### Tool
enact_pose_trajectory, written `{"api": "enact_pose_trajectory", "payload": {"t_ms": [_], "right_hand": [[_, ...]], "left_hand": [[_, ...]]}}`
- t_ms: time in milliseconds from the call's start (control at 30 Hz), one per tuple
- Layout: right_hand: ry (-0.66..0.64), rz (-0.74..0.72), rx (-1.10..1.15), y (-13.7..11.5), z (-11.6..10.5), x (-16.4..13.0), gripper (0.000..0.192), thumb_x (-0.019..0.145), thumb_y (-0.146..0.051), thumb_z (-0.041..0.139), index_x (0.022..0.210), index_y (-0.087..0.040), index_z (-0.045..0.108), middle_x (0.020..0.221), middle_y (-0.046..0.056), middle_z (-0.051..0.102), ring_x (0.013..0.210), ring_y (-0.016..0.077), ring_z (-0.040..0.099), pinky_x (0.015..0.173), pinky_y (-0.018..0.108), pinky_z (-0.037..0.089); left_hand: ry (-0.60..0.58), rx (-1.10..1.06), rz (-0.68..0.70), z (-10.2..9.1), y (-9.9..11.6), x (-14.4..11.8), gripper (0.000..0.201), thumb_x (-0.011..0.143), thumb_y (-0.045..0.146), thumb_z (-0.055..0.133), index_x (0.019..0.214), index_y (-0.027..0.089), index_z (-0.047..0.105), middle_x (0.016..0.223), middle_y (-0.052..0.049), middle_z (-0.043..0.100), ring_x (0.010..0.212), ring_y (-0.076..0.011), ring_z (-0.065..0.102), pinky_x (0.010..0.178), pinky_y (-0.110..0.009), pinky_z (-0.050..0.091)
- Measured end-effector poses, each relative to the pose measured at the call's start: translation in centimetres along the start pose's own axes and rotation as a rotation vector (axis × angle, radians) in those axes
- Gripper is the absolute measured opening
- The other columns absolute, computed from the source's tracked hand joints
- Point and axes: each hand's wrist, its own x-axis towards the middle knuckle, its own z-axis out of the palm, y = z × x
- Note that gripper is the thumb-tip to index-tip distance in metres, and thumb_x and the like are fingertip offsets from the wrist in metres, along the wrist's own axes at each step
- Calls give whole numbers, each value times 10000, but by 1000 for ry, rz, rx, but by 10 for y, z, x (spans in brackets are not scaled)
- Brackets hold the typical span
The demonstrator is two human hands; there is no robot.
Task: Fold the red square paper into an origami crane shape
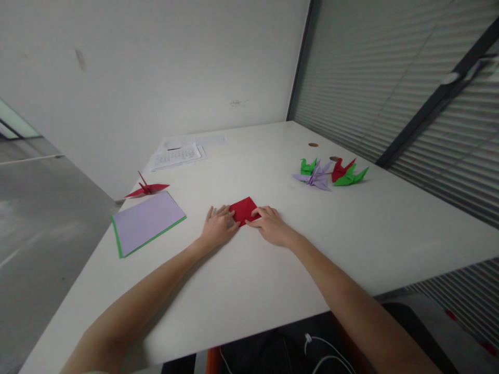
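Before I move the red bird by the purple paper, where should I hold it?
I'd pinch the red bird by its folded middle, coming from above with your left hand, the nearer one. Its wings spread out sideways and a thin point sticks up, so those could bend. The purple paper lies in front, so a low reach might brush it.

1 folded red paper [244, 209] lies on the white tabletop [249, 280].

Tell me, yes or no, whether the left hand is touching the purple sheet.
No, the left hand is on the red paper, with bare table between it and the purple sheet.
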Motion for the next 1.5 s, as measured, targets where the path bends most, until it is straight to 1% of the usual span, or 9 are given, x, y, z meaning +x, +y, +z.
{"api": "enact_pose_trajectory", "payload": {"t_ms": [100,333,433,533,633,767,933,1267,1500], "right_hand": [[3,72,1,9,-2,-2,405,948,-169,430,1158,-398,688,1240,66,548,1175,270,396,998,454,312],[4,204,38,27,-9,-6,326,964,-262,454,1061,-400,732,1198,68,578,1150,276,420,985,473,340],[8,163,43,26,-8,-6,351,937,-164,458,1045,-329,749,1226,73,581,1188,274,398,989,455,350],[11,106,35,23,-8,-5,352,896,-98,470,1000,-262,763,1237,57,612,1193,270,397,1007,442,342],[38,110,17,20,-8,-4,327,886,-103,486,986,-242,764,1185,44,663,1135,260,434,995,435,345],[114,74,0,9,-2,-3,353,865,-104,516,1112,-247,724,1171,50,666,1119,262,427,978,432,339],[54,-83,-6,-4,7,0,405,890,-89,493,1175,-296,692,1222,53,619,1139,254,400,973,411,330],[56,208,-30,30,-8,-8,410,899,-82,474,978,-355,770,1221,54,606,1156,295,375,954,458,321],[42,213,1,29,-8,-7,417,868,-42,468,938,-308,781,1198,72,610,1158,290,382,961,455,337]], "left_hand": [[-9,37,-33,-3,1,0,391,870,530,569,1149,279,677,1358,-67,575,1393,-390,331,1114,-660,244],[15,10,-37,0,-2,-1,361,875,508,579,1141,284,676,1379,-58,555,1342,-371,411,1088,-640,311],[79,-53,105,2,-4,-1,297,913,389,555,1135,241,684,1341,-87,573,1263,-298,507,1065,-505,411],[53,-145,279,2,-3,-2,263,945,326,499,1042,214,716,1125,-97,672,1014,-206,646,926,-365,515],[54,-136,357,-2,0,-3,287,933,381,511,910,194,728,945,-94,695,899,-205,667,860,-366,528],[73,-109,433,-3,1,-3,282,914,388,536,858,177,714,894,-99,668,851,-204,660,812,-360,531],[77,-104,420,1,-2,-3,251,917,348,518,883,192,712,879,-89,648,834,-187,651,797,-329,532],[49,-6,379,-5,0,-4,244,907,316,512,858,189,714,925,-85,653,745,-171,641,720,-321,512],[42,9,413,-5,-1,-3,246,919,324,511,916,195,720,913,-85,691,801,-197,666,790,-365,513]]}}
